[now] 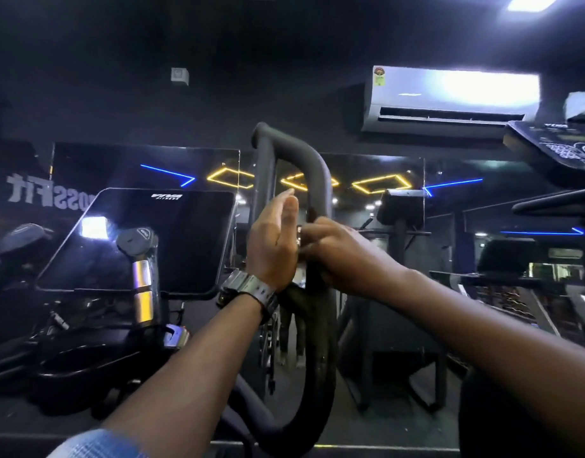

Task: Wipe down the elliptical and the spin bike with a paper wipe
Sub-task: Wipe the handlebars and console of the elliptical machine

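Mid-wipe, progress unclear. Right hand curls round the looped handlebar at 12 o'clock; wipe hidden. Left hand flat against it, fingers straight. Console at 9 o'clock probably pending.

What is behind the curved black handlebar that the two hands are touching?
Behind the handlebar is a mirror wall reflecting yellow and blue lights. The hands hide what lies directly behind them.

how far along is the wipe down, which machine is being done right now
In hand: both hands are at the looped handlebar, right hand curled around it, left hand with straight fingers beside it. No wipe shows. The console screen to the left isn't being touched. What's finished can't be judged.
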`<control>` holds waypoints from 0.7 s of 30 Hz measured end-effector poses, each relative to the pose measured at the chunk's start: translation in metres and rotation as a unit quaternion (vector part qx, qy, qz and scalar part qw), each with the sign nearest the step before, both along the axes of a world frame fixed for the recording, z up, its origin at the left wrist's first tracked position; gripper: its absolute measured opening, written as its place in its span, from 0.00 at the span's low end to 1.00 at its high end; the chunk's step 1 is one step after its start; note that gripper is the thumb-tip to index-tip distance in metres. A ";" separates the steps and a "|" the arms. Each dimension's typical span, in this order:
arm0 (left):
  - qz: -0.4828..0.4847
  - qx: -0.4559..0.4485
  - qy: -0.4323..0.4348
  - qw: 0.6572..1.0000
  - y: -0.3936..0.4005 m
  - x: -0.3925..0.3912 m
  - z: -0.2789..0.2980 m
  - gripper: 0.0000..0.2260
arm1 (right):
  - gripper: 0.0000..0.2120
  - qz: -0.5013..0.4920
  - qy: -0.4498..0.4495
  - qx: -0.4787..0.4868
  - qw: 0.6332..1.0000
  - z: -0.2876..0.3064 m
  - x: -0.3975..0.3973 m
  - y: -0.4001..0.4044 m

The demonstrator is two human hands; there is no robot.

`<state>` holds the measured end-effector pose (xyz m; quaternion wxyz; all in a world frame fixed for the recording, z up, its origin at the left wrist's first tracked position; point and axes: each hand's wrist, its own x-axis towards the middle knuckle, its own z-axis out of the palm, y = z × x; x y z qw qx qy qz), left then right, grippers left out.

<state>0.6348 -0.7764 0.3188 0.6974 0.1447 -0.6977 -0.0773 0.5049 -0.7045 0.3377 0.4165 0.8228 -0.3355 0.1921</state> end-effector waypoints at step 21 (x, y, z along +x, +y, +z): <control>-0.012 -0.004 0.018 1.000 -0.003 -0.004 -0.003 0.25 | 0.09 -0.005 -0.236 -0.112 0.965 0.048 -0.015 -0.025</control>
